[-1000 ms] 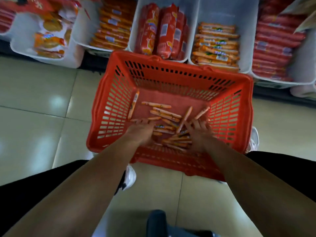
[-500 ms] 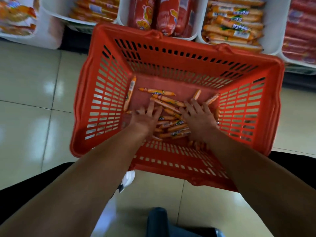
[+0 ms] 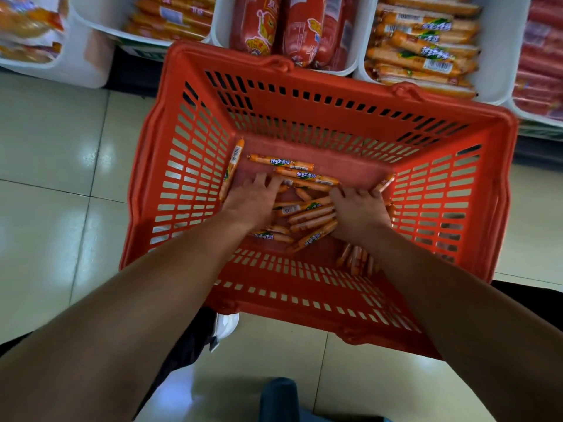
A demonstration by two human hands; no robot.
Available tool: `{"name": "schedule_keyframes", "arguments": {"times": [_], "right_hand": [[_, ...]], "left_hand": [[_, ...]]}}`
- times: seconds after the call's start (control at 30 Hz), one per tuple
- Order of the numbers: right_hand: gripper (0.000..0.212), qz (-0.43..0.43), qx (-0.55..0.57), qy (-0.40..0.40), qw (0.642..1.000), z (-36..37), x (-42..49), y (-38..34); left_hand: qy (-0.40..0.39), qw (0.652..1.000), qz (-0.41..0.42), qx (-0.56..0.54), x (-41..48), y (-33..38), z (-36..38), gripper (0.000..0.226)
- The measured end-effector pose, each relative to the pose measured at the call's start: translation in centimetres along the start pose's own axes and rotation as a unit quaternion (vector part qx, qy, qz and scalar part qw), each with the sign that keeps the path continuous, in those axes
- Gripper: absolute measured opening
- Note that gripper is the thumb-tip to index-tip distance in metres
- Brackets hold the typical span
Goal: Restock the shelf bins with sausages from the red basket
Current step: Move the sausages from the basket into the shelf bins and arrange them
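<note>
The red basket (image 3: 195, 166) stands on the floor below the shelf. Several thin orange sausages (image 3: 307, 216) lie loose on its bottom. My left hand (image 3: 253, 202) rests palm down on the left of the pile, fingers spread and nearly straight, tips touching a sausage (image 3: 304, 175). My right hand (image 3: 361, 211) lies on the right of the pile with its fingers bent down around sausages there; the fingertips are hidden. One sausage (image 3: 232, 169) leans against the left wall. A white shelf bin (image 3: 499, 56) beyond the basket holds matching orange sausages (image 3: 423, 53).
More white bins line the shelf: thick red sausages (image 3: 292, 28) in the middle, orange packs (image 3: 170, 16) to the left, red sticks (image 3: 539, 65) at far right. Tiled floor (image 3: 54, 147) surrounds the basket. My white shoe (image 3: 227, 325) shows under its near edge.
The view has come closer to the basket. Both hands have pushed further across the pile, and my right hand's fingers, straight before, are now bent down over sausages.
</note>
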State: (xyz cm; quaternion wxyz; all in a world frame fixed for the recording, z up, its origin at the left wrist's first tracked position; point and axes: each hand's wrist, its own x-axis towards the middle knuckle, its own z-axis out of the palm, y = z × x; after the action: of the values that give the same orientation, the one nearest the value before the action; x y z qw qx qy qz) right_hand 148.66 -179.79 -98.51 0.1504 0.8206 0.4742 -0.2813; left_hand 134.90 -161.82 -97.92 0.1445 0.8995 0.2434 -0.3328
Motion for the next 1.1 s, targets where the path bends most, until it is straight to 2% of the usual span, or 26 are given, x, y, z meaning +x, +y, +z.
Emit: {"name": "schedule_keyframes", "arguments": {"times": [0.1,0.2,0.33,0.5,0.63,0.8,1.0,1.1], "right_hand": [[0.075,0.002,-0.009,0.003,1.000,-0.4,0.3,-1.1],[0.093,-0.046,-0.039,-0.005,0.998,-0.5,0.5,-1.5],[0.123,-0.060,-0.052,-0.027,0.996,-0.2,0.3,-1.2],[0.134,-0.114,-0.051,-0.004,0.992,0.8,0.4,-1.3],[0.141,-0.115,-0.056,-0.014,0.992,0.8,1.3,-2.6],[0.132,-0.138,-0.094,0.009,0.986,0.2,1.5,-3.6],[0.113,-0.142,-0.068,-0.015,0.987,0.0,1.7,-4.3],[0.102,-0.136,-0.049,-0.038,0.989,0.1,2.0,-4.0]], "left_hand": [[-0.044,0.997,0.007,-0.066,-0.1,-0.1,-0.3,0.098],[-0.075,0.995,0.008,-0.070,-0.4,-0.1,-0.1,0.108],[-0.063,0.997,0.006,-0.052,-0.7,-0.4,0.9,0.111],[-0.049,0.997,-0.004,-0.067,-0.6,0.1,1.2,0.110],[-0.016,0.994,-0.014,-0.110,-0.3,0.0,1.1,0.103],[0.018,0.995,-0.028,-0.098,0.3,-0.4,0.9,0.098],[-0.032,0.997,-0.009,-0.072,-0.4,-1.3,1.1,0.094],[0.014,0.993,-0.023,-0.112,-0.5,-1.7,0.8,0.090]]}}
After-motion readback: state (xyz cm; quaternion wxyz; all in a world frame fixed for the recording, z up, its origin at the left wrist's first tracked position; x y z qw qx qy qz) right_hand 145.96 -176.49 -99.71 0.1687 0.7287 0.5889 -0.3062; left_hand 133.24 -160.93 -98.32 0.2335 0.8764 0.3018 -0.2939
